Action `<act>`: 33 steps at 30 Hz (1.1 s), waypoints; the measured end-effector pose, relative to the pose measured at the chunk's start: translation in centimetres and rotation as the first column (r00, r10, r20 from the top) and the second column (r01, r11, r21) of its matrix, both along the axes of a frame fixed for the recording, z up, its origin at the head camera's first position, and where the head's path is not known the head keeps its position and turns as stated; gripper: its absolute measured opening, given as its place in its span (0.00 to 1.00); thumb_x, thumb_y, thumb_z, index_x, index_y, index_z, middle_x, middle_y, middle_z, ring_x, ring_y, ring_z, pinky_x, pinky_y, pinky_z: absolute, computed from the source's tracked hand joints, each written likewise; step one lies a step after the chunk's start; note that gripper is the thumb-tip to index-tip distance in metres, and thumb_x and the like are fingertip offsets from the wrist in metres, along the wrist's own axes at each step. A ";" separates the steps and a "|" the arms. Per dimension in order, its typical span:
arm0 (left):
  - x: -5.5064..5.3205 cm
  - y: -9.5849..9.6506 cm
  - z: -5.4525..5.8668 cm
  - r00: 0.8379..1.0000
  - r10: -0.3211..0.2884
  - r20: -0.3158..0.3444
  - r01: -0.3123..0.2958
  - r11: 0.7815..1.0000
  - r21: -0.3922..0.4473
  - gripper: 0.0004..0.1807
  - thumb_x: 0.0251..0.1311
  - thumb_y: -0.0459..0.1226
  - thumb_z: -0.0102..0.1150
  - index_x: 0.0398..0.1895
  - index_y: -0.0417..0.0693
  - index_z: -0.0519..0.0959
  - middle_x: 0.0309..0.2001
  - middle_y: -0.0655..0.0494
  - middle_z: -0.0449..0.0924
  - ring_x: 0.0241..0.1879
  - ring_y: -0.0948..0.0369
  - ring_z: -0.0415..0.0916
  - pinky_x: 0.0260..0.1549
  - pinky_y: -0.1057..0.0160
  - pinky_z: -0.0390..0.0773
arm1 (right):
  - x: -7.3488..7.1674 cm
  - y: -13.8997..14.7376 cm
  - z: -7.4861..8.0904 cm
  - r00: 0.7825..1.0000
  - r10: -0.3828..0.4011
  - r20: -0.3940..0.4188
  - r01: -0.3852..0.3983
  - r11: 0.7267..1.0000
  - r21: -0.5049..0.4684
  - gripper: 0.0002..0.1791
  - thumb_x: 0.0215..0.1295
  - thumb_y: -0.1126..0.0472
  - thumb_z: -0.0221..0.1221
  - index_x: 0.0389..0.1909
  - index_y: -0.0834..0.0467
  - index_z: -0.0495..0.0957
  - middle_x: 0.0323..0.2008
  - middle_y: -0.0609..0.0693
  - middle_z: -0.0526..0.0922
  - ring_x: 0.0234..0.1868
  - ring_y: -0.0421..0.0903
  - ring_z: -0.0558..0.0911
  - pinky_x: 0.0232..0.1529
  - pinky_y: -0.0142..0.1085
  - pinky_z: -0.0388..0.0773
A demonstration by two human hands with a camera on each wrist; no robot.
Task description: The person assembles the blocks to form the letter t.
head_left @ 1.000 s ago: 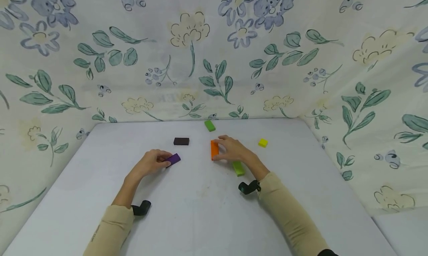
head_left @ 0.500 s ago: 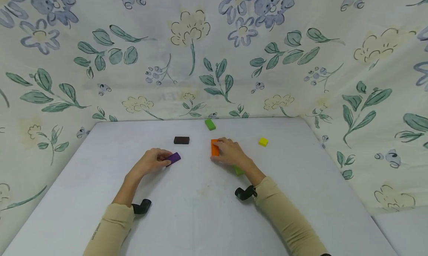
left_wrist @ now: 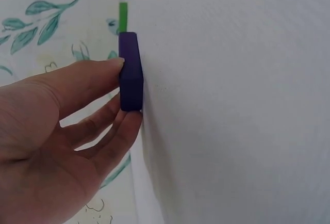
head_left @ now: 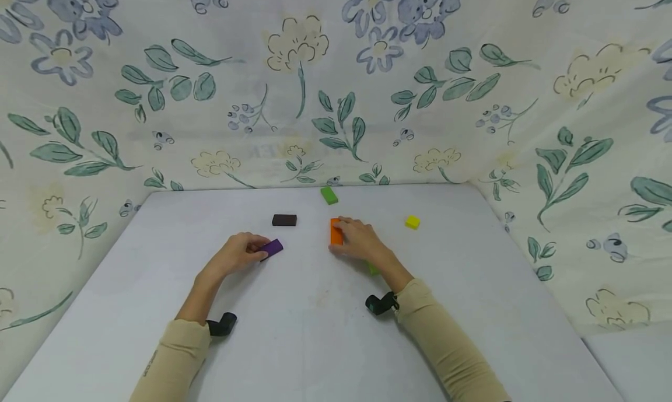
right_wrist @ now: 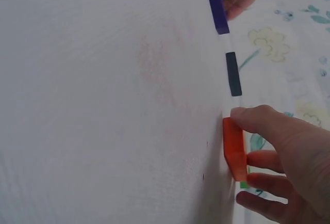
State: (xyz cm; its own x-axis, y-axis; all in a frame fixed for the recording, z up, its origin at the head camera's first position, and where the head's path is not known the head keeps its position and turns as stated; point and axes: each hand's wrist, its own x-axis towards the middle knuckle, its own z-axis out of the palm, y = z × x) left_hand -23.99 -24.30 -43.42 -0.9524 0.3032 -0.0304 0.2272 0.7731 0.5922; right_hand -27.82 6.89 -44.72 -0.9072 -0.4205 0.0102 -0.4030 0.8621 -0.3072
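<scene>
My left hand (head_left: pixel 240 252) pinches a purple block (head_left: pixel 272 249) between thumb and fingers, left of the table's middle. The left wrist view shows the thumb on one side of the purple block (left_wrist: pixel 130 72) and fingertips at its lower end. To the right, my right hand (head_left: pixel 359 240) grips an orange block (head_left: pixel 336 231) by its two ends, thumb at the near end and a finger at the far one. In the right wrist view, the thumb lies on the top end of the orange block (right_wrist: pixel 234 149). A lime green block (head_left: pixel 373 268) is mostly hidden beneath the right hand.
A dark brown block (head_left: pixel 284 220) lies behind the purple one. Near the back edge of the white table (head_left: pixel 315 343) is a green block (head_left: pixel 329 195), with a small yellow block (head_left: pixel 412 222) to the right. Flowered cloth (head_left: pixel 236 69) hangs behind.
My right hand has shifted slightly left and closer round the orange block, covering more of the lime green block. The left hand and the purple block stay in place.
</scene>
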 end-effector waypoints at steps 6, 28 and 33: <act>0.0 0.1 0.2 1.000 -0.015 -0.010 0.015 1.000 -0.014 0.18 0.62 0.32 0.61 0.55 0.34 0.79 0.47 0.39 0.81 0.41 0.54 0.74 0.44 0.56 0.77 | 0.0 0.1 0.0 1.000 -0.017 0.026 0.018 1.000 -0.024 0.36 0.62 0.41 0.64 0.67 0.56 0.71 0.72 0.54 0.66 0.69 0.55 0.70 0.64 0.59 0.68; 0.2 -0.1 0.4 0.999 -0.036 -0.015 0.036 0.999 -0.039 0.21 0.57 0.31 0.66 0.55 0.37 0.80 0.48 0.39 0.81 0.42 0.50 0.77 0.43 0.52 0.78 | 0.2 -0.2 0.1 1.000 -0.015 -0.003 0.015 1.000 -0.001 0.34 0.62 0.43 0.64 0.66 0.55 0.73 0.68 0.56 0.69 0.63 0.53 0.74 0.61 0.54 0.73; 0.1 0.0 0.1 0.999 -0.036 -0.024 0.035 0.998 -0.049 0.21 0.57 0.31 0.66 0.55 0.37 0.80 0.47 0.39 0.82 0.42 0.51 0.77 0.44 0.51 0.78 | 0.2 -0.2 0.1 1.000 -0.023 0.012 0.023 1.000 0.009 0.35 0.62 0.42 0.63 0.67 0.54 0.72 0.68 0.56 0.69 0.64 0.53 0.74 0.61 0.53 0.72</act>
State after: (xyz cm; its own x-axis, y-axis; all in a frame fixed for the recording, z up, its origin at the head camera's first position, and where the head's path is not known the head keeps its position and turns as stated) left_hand -23.89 -24.34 -43.28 -0.9419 0.3352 -0.0228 0.2687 0.7922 0.5479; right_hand -27.59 6.66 -44.64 -0.9165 -0.3999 -0.0046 -0.3796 0.8736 -0.3044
